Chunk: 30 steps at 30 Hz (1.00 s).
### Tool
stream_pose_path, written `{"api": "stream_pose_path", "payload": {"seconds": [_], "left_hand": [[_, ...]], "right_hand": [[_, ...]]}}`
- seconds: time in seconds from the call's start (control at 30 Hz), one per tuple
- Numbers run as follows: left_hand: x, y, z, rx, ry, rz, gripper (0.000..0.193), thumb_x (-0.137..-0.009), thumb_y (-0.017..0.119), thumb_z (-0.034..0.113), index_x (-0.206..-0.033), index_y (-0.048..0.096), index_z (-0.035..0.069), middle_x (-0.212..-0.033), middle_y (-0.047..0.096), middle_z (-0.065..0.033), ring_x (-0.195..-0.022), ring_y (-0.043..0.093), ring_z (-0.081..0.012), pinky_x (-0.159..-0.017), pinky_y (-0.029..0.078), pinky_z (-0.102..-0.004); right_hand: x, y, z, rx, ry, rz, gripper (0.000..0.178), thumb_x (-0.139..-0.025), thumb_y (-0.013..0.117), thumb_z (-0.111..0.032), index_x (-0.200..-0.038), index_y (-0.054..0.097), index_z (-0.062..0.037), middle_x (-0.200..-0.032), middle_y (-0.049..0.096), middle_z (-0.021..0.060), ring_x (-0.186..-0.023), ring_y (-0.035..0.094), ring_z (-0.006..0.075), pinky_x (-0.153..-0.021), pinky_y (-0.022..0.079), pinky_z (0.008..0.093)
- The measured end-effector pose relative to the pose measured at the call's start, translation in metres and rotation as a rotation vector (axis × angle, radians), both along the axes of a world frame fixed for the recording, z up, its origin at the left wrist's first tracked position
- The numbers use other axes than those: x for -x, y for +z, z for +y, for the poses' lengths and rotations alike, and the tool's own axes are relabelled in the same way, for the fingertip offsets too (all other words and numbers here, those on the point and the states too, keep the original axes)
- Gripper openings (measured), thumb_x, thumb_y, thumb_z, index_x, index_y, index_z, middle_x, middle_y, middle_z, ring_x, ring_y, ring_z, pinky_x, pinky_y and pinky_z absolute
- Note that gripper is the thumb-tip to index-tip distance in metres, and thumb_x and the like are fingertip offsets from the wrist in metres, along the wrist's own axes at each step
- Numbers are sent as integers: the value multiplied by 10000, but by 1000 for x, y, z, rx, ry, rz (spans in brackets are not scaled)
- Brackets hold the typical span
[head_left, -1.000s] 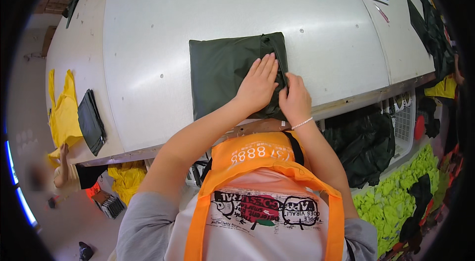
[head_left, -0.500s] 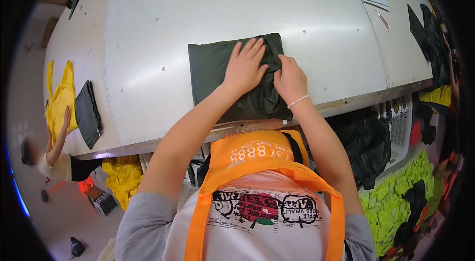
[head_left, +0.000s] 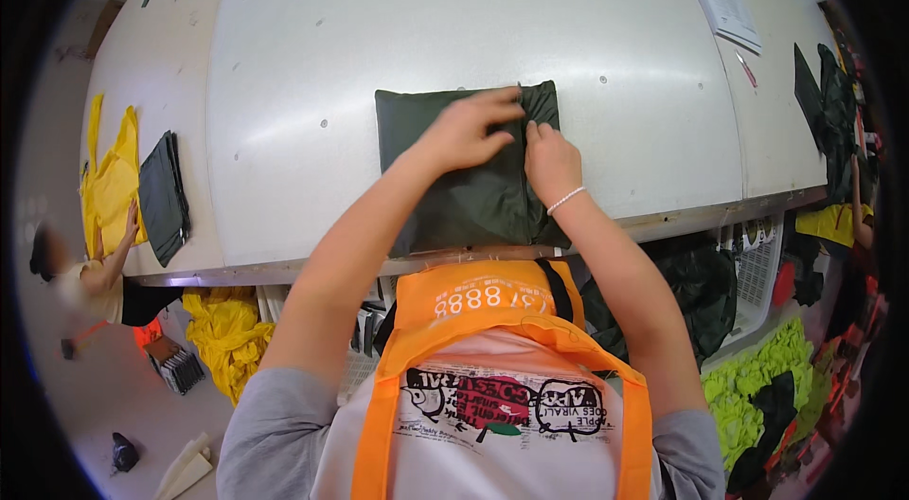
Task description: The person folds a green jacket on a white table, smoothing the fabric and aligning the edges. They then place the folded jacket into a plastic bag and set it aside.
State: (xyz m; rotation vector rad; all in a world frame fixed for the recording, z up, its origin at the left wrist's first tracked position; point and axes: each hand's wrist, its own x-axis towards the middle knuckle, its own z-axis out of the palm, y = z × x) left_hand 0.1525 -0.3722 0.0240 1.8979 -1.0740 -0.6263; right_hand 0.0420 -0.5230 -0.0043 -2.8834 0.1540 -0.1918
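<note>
A folded dark green garment (head_left: 445, 214) lies flat as a near-square bundle at the table's near edge. Along its right side runs a gathered, wrinkled strip. My left hand (head_left: 466, 131) is over the bundle's upper middle, fingers stretched toward that strip and slightly blurred. At the right side, my right hand (head_left: 553, 162) has its fingers curled and pressed together on the fabric of the strip.
The pale table (head_left: 312, 36) bears papers (head_left: 724, 3) and a red pen (head_left: 747, 69) at right. Dark folded pieces (head_left: 166, 202) and a yellow garment (head_left: 115, 183), touched by another person, lie at left. Below stand a white crate (head_left: 760, 263) and a lime-green fabric pile (head_left: 757, 396).
My left hand's fingers have shifted across the bundle's upper part. The strip at the right side looks straighter and narrower. The whole view has shifted slightly.
</note>
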Motion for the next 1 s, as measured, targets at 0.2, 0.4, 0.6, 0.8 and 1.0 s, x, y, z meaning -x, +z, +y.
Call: {"api": "stream_pose_path", "payload": {"seconds": [0.2, 0.4, 0.6, 0.8, 1.0], "left_hand": [[10, -39, 10, -358, 120, -759, 595, -892, 522, 372, -1379, 391, 56, -1443, 379, -92, -1297, 369, -319, -1061, 282, -502], [8, -43, 1, -453, 122, -830, 605, -878, 549, 347, -1377, 390, 44, -1420, 368, -200, -1286, 374, -351, -1062, 288, -488], [-33, -47, -4, -121, 195, -163, 399, -856, 561, 210, -1192, 530, -2, -1185, 552, -202, -1082, 534, -336, -936, 417, -403], [-65, -68, -26, -201, 263, -5, 238, -864, 519, 124, -1024, 676, 44, -939, 666, -195, -855, 631, -346, -786, 495, -383], [-72, -78, -42, -415, 361, 35, 237, -838, 554, 212, -953, 712, 78, -908, 678, -169, -857, 642, -329, -784, 503, -392]], "right_hand": [[-18, -1, 14, -213, 168, -221, 154, -800, 563, -18, -908, 610, 82, -1046, 559, 172, -975, 549, 314, -813, 487, 339], [-63, 0, -9, -380, 78, 122, 184, -898, 507, -124, -831, 589, 27, -923, 619, 211, -881, 601, 333, -749, 490, 423], [-103, 5, -18, -631, -158, 429, 118, -915, 505, -132, -907, 585, -46, -723, 636, 195, -709, 631, 363, -649, 509, 429], [-103, 0, -17, -402, 0, 265, 88, -894, 535, -151, -921, 600, -98, -736, 645, 162, -701, 624, 354, -638, 505, 417], [-96, 3, -24, -492, 49, 209, 73, -864, 569, -141, -909, 612, -103, -741, 649, 127, -665, 616, 322, -612, 490, 379]]}}
